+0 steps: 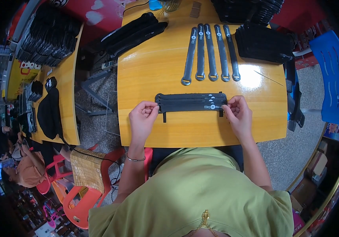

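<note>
A layered stack of black straps (185, 104) with white print lies crosswise on the wooden table in front of me. My left hand (143, 118) pinches its left end between thumb and fingers. At the other end, the fingers of my right hand (238, 116) are closed on the straps near the print. Two narrow black strips stick out from under the stack, a left strip (164, 117) and a right strip (221, 113). Beyond it, several single black straps (213, 55) lie side by side lengthwise, their slotted ends toward me.
A pile of black straps (262, 43) sits at the table's far right, and long black bundles (136, 33) lie far left. A thin stick (268, 78) rests near the right edge. Left stands another table (68, 126) with black stacks; a blue chair (331, 75) is at right.
</note>
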The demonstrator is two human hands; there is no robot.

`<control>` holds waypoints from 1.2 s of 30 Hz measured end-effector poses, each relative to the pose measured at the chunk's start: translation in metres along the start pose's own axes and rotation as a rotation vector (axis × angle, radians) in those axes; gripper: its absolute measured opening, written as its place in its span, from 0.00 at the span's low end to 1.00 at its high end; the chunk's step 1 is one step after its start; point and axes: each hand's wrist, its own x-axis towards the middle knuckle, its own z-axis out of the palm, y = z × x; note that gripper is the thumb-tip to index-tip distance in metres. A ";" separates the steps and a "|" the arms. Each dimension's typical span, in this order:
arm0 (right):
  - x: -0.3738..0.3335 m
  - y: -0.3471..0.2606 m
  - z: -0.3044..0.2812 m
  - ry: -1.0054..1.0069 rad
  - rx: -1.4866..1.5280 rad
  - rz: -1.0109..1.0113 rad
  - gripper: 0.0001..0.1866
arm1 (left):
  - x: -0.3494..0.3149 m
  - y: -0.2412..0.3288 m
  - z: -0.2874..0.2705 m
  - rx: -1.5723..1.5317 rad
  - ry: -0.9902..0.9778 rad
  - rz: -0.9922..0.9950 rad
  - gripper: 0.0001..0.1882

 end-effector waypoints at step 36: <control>0.000 0.000 0.004 0.038 -0.106 -0.062 0.10 | 0.001 -0.001 0.003 0.050 0.038 0.000 0.05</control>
